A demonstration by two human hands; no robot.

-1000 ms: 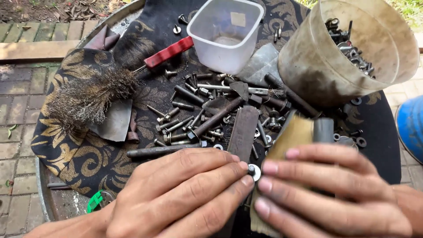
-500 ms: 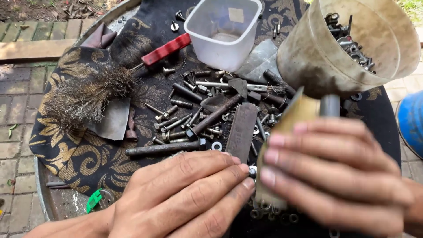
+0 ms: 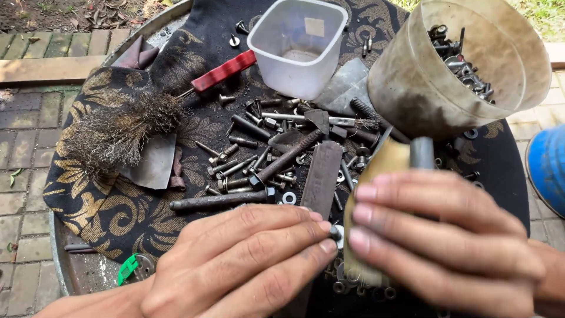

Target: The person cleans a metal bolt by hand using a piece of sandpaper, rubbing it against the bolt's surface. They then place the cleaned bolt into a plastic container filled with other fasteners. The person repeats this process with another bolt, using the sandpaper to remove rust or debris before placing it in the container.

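At the bottom of the frame I saw both bare hands side by side. The left hand (image 3: pixel 247 265) pinched a small bolt with a washer (image 3: pixel 337 231) between its fingertips, near the lower centre. The right hand (image 3: pixel 447 241) was clenched around a folded sheet of sandpaper (image 3: pixel 382 171), its fingers laid across the tan sheet, which touched the bolt's head. Just above the hands, a long threaded rod (image 3: pixel 218 201) lay flat and a dark flat file (image 3: pixel 322 174) pointed up the frame. Past those, in the middle, loose bolts and nuts (image 3: pixel 265 147) lay scattered on a black cloth with gold patterns (image 3: pixel 112 206) covering a round metal tray (image 3: pixel 65 259). At the left lay a wire brush (image 3: pixel 115 126) with a red handle (image 3: pixel 223 69). Farthest away, at top centre, stood a clear plastic tub (image 3: pixel 297 44), and at the upper right a dirty tilted bucket (image 3: pixel 424 82) holding more hardware.
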